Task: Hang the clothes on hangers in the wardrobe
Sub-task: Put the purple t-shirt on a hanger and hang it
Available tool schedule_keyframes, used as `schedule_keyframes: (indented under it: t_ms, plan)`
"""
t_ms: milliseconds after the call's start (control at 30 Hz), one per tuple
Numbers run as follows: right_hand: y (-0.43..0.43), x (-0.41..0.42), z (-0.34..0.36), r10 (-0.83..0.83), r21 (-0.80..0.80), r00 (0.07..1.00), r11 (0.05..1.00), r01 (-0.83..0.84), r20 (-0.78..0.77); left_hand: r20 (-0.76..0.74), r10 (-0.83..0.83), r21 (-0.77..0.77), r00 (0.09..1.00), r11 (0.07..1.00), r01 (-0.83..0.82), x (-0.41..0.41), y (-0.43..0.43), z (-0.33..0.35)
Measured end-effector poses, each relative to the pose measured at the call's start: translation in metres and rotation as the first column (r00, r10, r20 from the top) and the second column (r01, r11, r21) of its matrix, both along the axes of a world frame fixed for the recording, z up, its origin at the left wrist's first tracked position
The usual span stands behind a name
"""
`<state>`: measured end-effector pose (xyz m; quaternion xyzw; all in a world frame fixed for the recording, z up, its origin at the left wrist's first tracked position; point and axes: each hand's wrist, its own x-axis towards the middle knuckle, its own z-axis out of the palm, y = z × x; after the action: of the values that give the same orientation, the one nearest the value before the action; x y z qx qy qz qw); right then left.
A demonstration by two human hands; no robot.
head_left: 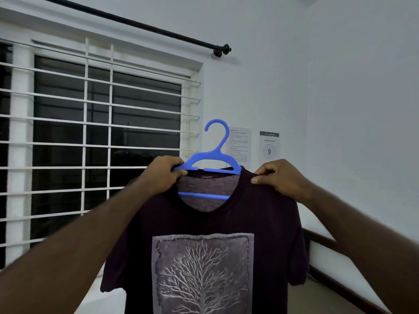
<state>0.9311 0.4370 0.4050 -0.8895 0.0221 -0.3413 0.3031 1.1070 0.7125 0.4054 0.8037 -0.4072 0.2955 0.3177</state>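
Note:
A dark maroon T-shirt (204, 223) with a grey tree print hangs in front of me at chest height. A blue plastic hanger (215, 155) sits inside its neck opening, hook up, lower bar showing through the collar. My left hand (162, 175) grips the hanger's left arm together with the shirt's left shoulder. My right hand (281, 177) pinches the shirt's right shoulder, which lies over the hanger's right end. No wardrobe is in view.
A window with white bars (97, 141) fills the left side, with a black curtain rod (140, 26) above it. Two paper notices (269, 147) are stuck on the white wall behind the hanger. A dark skirting board (328, 243) runs low on the right.

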Motion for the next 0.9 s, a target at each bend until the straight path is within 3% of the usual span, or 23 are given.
schedule_keyframes:
  t_ms: [233,333,433,600,667,767,900]
  plan:
    - [-0.003,-0.001,0.0,-0.134,-0.251,0.982,0.954,0.164,0.131,0.002,0.009,-0.088,1.0,0.996,-0.009,0.0,-0.003,0.002]
    - [-0.024,-0.012,-0.002,-0.103,-0.204,0.994,0.974,0.094,-0.035,0.024,0.017,-0.121,1.0,0.992,-0.014,0.004,0.0,0.002]
    - [-0.045,-0.02,-0.011,-0.013,-0.04,0.978,0.999,0.005,-0.208,0.006,0.018,-0.136,1.0,0.991,-0.017,0.008,0.003,-0.003]
    - [-0.053,-0.018,-0.022,-0.124,-0.076,0.987,0.99,0.116,-0.106,0.001,0.004,-0.109,1.0,0.994,-0.004,0.007,-0.005,-0.009]
    - [-0.054,-0.022,-0.02,-0.053,0.03,0.99,0.998,0.057,-0.131,0.002,-0.007,-0.115,1.0,0.993,0.008,0.007,-0.005,-0.008]
    - [-0.057,-0.032,-0.02,0.214,0.372,0.949,0.921,-0.117,-0.231,0.0,-0.016,-0.127,1.0,0.992,0.016,0.006,-0.002,-0.006]
    - [-0.064,-0.034,-0.024,0.406,0.495,0.847,0.845,-0.204,-0.344,0.001,-0.021,-0.096,1.0,0.995,0.021,0.006,0.0,-0.009]
